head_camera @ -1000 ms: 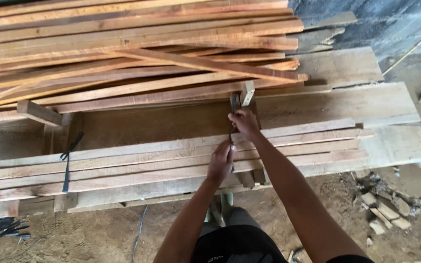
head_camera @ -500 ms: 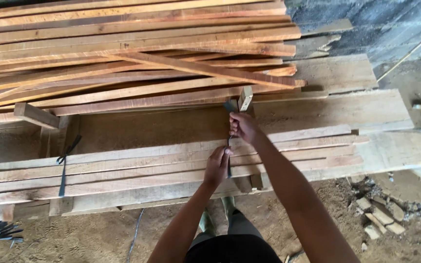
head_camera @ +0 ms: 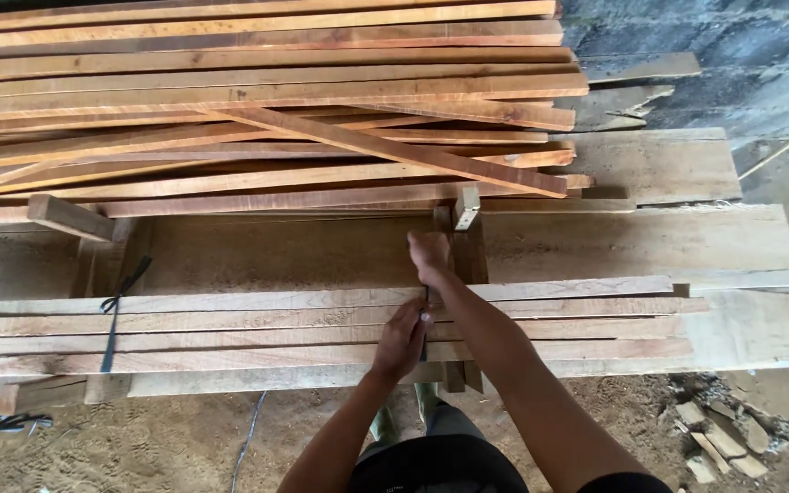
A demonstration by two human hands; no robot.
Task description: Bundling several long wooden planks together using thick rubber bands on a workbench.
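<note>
Both hands meet over a row of long pale slats (head_camera: 321,330) laid side by side across a rough wooden table (head_camera: 741,246), their long axis running left to right across the view. The left hand (head_camera: 401,341) lies on the middle of that row, fingers curled down and closed around something thin and dark that rises between the two hands; what it is cannot be told for certain, though it looks like a strap or cord running across the slats. The right hand (head_camera: 430,255) is farther from the body, just past the far edge of the row, closed in a fist on the upper end of the same dark strand, beside a short upright wooden post (head_camera: 466,239). So the strand runs away from the body, crosswise to the slats, with the left hand at its near end and the right hand at its far end. Well to the left, a dark strap (head_camera: 113,315) already crosses the same row. Behind, a loose pile of reddish boards (head_camera: 267,110) lies on the table's far side. Broken stones (head_camera: 719,438) lie on the dirt floor at lower right.
</note>
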